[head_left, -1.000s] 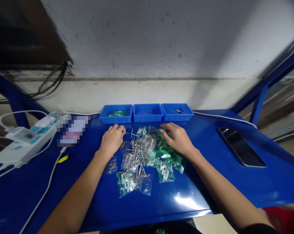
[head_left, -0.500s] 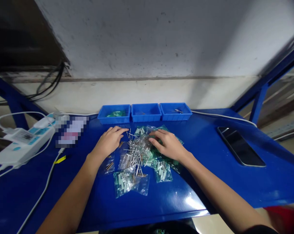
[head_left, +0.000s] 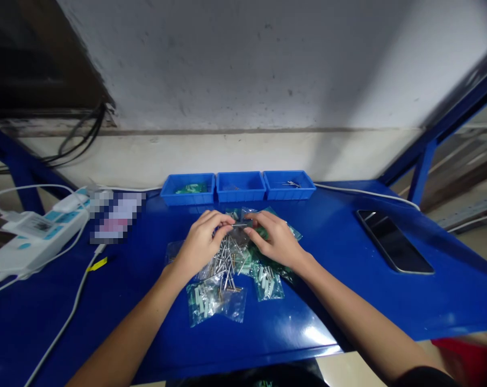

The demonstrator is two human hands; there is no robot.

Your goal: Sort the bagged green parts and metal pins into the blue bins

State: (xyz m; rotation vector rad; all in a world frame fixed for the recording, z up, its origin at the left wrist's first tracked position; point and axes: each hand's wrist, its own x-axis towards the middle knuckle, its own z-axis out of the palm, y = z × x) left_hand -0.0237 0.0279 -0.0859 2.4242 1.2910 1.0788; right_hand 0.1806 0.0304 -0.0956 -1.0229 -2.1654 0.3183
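A thin silver metal pin point(head_left: 239, 224) lies crosswise between my two hands, above the pile. My left hand point(head_left: 205, 236) pinches one end between thumb and fingertips. My right hand point(head_left: 276, 239) has its thumb and index finger around the other end; the exact contact is partly hidden. Beneath them are loose metal pins point(head_left: 226, 263), several clear bags with brown and silver pieces point(head_left: 232, 305), and green-tinted bags with pale pieces point(head_left: 269, 282). My left hand covers part of the pile's left side.
Three blue bins stand along the back: the left bin point(head_left: 188, 198) holds green bags, the middle bin point(head_left: 241, 194) a few small pieces, the right bin point(head_left: 289, 192) metal pins. A phone point(head_left: 393, 242) lies right. A power strip point(head_left: 37, 236) and white cable point(head_left: 76, 309) lie left.
My left hand has moved right from the pile's left edge, bringing a metal pin to the middle. My right hand has moved left from the green bags, so the fingertips nearly meet.
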